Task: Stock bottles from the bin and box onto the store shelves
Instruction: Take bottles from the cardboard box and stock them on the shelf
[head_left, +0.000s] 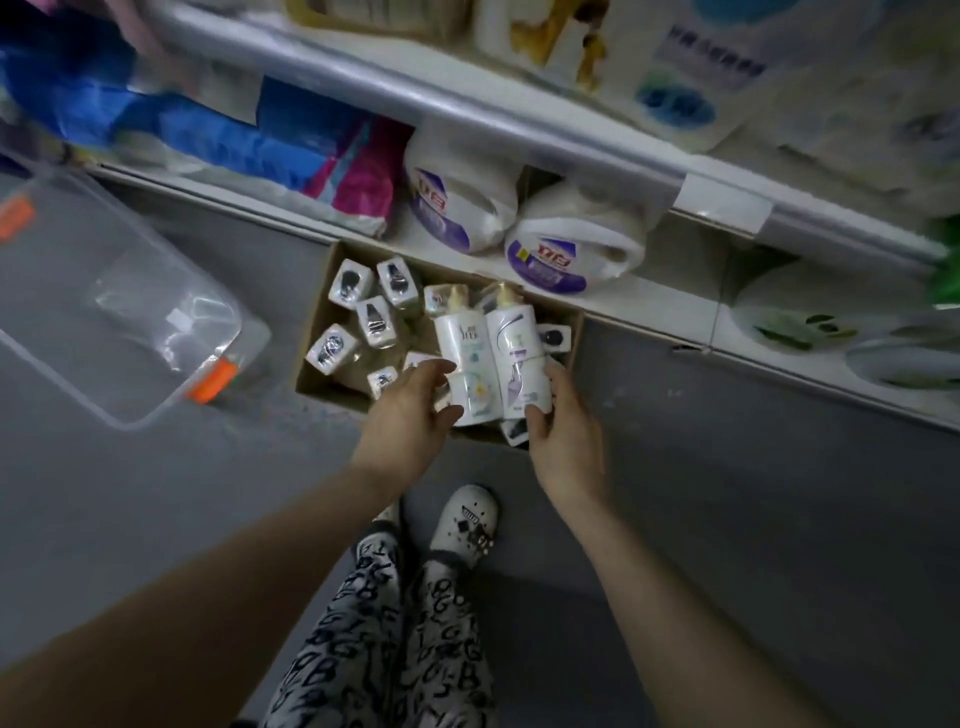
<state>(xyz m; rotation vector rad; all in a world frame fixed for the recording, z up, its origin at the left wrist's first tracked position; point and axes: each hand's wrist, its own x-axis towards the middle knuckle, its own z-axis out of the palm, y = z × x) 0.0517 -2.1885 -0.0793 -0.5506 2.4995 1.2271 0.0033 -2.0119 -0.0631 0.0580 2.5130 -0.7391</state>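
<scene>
Shelf goods (691, 98) at 12 o'clock are pure blur; left hand (410, 421) and right hand (563, 436) each have a closed grip on the bottle pair (467, 353).

I see both hands on two white pump bottles (467, 348), held side by side above open cardboard box (332, 389) — left hand (410, 415) grips teal-label one, right hand (563, 434) grips purple-label one. Box holds small clear bottles (371, 317) with wrapped caps. Clear plastic bin (104, 322) left of box. Purple-label jugs (566, 249) on low shelf (649, 296) just beyond — my white clogs (465, 525) nearest.
</scene>
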